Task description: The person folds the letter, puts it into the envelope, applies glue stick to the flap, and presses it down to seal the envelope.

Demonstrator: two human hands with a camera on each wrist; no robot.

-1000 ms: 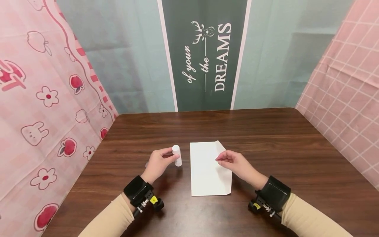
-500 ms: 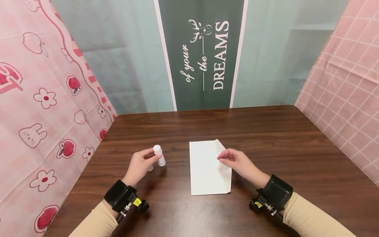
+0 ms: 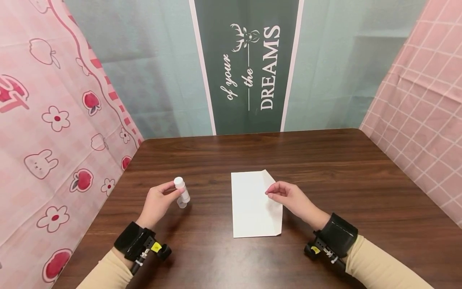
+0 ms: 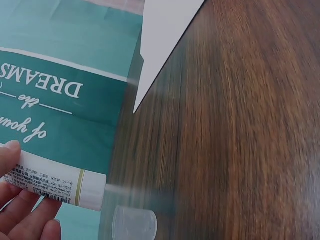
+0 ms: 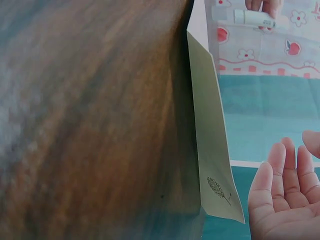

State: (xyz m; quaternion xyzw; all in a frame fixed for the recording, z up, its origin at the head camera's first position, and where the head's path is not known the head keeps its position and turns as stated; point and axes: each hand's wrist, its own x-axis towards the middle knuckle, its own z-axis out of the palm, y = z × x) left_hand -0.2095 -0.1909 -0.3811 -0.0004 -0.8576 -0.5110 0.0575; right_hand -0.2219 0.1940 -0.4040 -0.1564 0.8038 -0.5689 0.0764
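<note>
Head view's got my left grip (image 3: 155,202) pinching the white tube (image 3: 184,194) toward the left edge of the bench (image 3: 223,156), right grip (image 3: 290,198) relaxed and empty over the paper (image 3: 249,204), so I'd go slow to avoid knocking the clear cap (image 4: 135,224) near it.

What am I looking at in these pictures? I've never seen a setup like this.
There is no robot arm here: these are a person's two bare hands. The wide view comes from a camera worn on the head, looking down. The others come from the left wrist camera and right wrist camera, strapped on. On the wooden table lie a white envelope, its flap raised, and a small clear cap. The left hand has its grip on what looks like a glue stick. The right hand is near the flap, holding nothing that I can see.
</note>
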